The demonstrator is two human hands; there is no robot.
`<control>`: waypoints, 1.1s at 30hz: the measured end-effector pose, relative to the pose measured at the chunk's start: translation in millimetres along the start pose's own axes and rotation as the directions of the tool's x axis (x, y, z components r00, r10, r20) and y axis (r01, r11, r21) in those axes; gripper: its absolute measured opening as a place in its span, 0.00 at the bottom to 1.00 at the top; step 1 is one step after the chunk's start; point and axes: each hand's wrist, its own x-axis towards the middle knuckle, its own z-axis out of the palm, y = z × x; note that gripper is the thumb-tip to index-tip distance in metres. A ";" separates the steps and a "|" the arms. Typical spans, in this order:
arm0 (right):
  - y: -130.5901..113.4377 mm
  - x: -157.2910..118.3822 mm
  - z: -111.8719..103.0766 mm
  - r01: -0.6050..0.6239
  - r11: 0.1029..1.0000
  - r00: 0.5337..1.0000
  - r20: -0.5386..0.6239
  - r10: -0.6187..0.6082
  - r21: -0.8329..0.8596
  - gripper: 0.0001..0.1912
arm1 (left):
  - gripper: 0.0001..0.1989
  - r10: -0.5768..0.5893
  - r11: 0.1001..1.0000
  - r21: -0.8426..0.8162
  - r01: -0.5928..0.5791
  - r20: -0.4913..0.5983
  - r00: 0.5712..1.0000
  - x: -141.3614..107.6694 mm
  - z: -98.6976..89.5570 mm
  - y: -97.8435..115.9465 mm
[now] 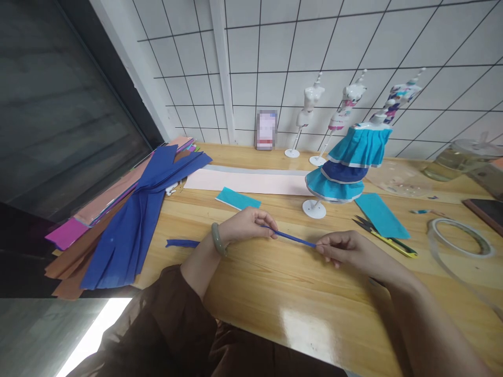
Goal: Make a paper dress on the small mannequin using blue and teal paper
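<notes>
A narrow blue strip is stretched between my two hands above the wooden table. My left hand pinches its left part, and the strip's loose end lies to the left beyond my wrist. Its right end is pinched by the fingertips of my right hand. Behind my hands stands a small mannequin in a tiered turquoise and blue dress. One turquoise piece lies behind my left hand, another beyond my right hand.
Blue sheets lie over brown and pink ones at the left. A pale strip lies at the back, near a phone and bare mannequins. Yellow-handled scissors, a tape roll and a glass teapot are at the right.
</notes>
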 end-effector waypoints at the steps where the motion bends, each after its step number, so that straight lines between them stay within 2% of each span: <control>1: 0.2 0.1 -0.3 -0.001 1.000 1.000 0.001 0.001 0.000 0.20 | 0.10 0.003 1.000 -0.005 -0.003 -0.003 1.000 -0.4 0.1 0.9; 8: 4.1 0.8 -2.0 -0.003 1.000 1.000 0.016 0.003 -0.012 0.21 | 0.11 0.012 1.000 -0.003 -0.012 0.000 1.000 -2.3 -0.7 4.5; 17: 12.9 5.0 -2.5 -0.016 1.000 0.999 0.042 0.015 0.005 0.22 | 0.16 0.030 0.994 0.102 -0.032 0.023 0.999 -5.6 -2.8 8.0; 28: 10.4 6.0 0.7 -0.032 0.999 0.999 0.033 0.031 0.037 0.23 | 0.16 -0.031 0.995 0.091 0.042 -0.117 0.993 1.4 3.4 2.7; 33: 13.9 9.4 5.7 -0.031 0.998 1.000 0.003 0.031 0.062 0.23 | 0.14 0.024 0.949 0.313 0.031 -0.172 0.985 5.5 2.9 -5.4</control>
